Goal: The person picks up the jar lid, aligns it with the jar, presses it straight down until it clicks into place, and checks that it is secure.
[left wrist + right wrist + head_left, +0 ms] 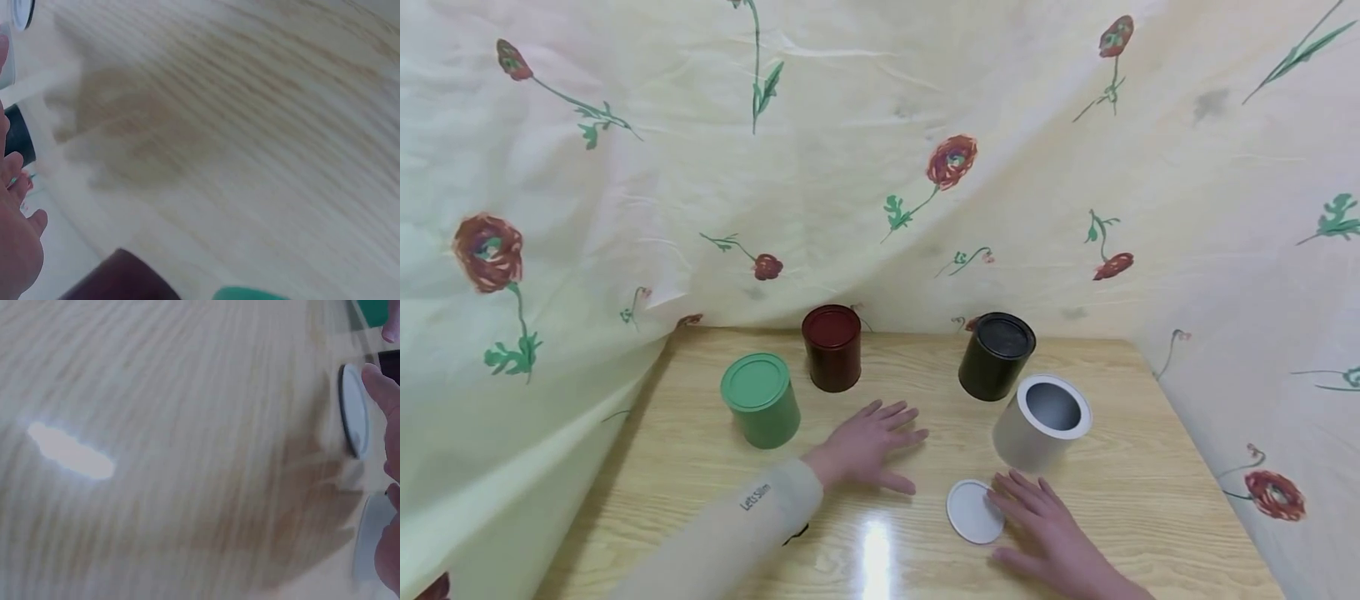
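Observation:
My left hand (872, 446) hovers over the middle of the wooden table with its fingers spread, holding nothing. Nearest to it on the left is a green lidded canister (762, 404). To the right, a round white lid (974, 512) lies flat on the table. Fingertips of my right hand (1048, 537) overlap the lid's right edge in the head view, fingers extended. Behind that hand a white canister (1037, 429) stands uncovered, its grey inside showing. The right wrist view has the lid (355, 412) beside the thumb.
At the back of the table (910, 354) stand a dark red lidded canister (832, 350) and a black lidded canister (996, 358). A flowered cloth (850, 208) hangs behind the table and along both sides. Light glares off the front of the tabletop.

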Demonstrator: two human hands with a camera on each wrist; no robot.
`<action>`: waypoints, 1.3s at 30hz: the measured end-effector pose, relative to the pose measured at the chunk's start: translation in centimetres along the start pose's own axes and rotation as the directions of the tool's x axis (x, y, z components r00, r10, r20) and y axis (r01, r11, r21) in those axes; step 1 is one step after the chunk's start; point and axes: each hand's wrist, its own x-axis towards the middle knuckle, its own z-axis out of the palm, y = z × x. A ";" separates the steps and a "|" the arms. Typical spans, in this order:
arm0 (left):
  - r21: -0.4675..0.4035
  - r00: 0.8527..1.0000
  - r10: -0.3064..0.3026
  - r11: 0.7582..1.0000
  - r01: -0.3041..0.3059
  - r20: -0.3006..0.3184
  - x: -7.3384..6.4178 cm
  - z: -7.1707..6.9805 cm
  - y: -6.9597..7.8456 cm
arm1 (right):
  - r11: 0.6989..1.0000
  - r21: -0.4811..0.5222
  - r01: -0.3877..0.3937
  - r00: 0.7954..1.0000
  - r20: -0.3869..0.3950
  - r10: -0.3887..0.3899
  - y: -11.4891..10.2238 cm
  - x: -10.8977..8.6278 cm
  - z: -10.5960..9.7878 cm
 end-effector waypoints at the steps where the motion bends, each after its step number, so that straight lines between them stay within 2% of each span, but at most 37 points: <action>1: -0.001 1.000 0.001 1.000 -0.001 -0.005 0.1 0.3 0.1 | 1.000 -0.005 -0.009 1.000 -0.003 0.009 0.1 -0.3 0.0; 8: -0.021 1.000 0.012 1.000 -0.013 -0.021 0.8 1.7 0.8 | 0.994 -0.046 -0.099 0.995 0.014 0.099 0.7 -2.4 0.7; 13: -0.024 0.999 0.026 0.999 -0.027 -0.046 1.2 2.8 1.6 | 0.989 -0.037 -0.146 0.989 0.019 0.147 1.0 -3.1 1.3; 22: -0.008 0.999 0.037 0.999 -0.038 -0.034 1.7 3.3 3.1 | 0.989 -0.050 -0.140 0.990 -0.034 0.139 1.3 -3.3 2.3; 32: 0.052 0.995 0.083 0.995 -0.080 -0.048 2.2 5.0 3.6 | 0.992 -0.041 -0.120 0.992 -0.051 0.118 1.3 -2.8 2.9; 39: 0.046 0.994 0.097 0.994 -0.094 -0.059 2.4 5.3 4.2 | 0.994 -0.041 -0.104 0.993 -0.065 0.101 1.3 -2.3 3.3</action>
